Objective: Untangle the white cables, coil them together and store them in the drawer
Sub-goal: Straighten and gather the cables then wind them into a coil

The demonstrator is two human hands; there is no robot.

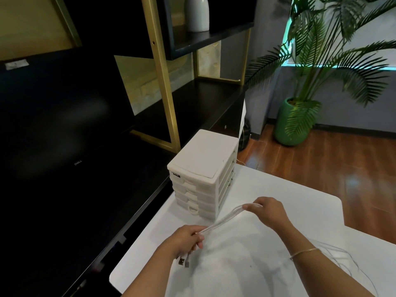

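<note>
Several white cables (222,219) run taut in a bundle between my two hands above the white table (310,211). My left hand (188,239) grips one end of the bundle, and the plugs (184,262) hang below its fingers. My right hand (267,211) pinches the bundle's far end near the drawer unit. More thin cable (342,256) trails loose over the table by my right forearm. The white drawer unit (203,174) stands at the table's back left corner with all its drawers closed.
A dark monitor (64,136) fills the left. Behind the drawer unit stands a black and gold shelf (165,82) with a white vase (196,13). A potted palm in a green pot (291,123) stands on the wooden floor at the right.
</note>
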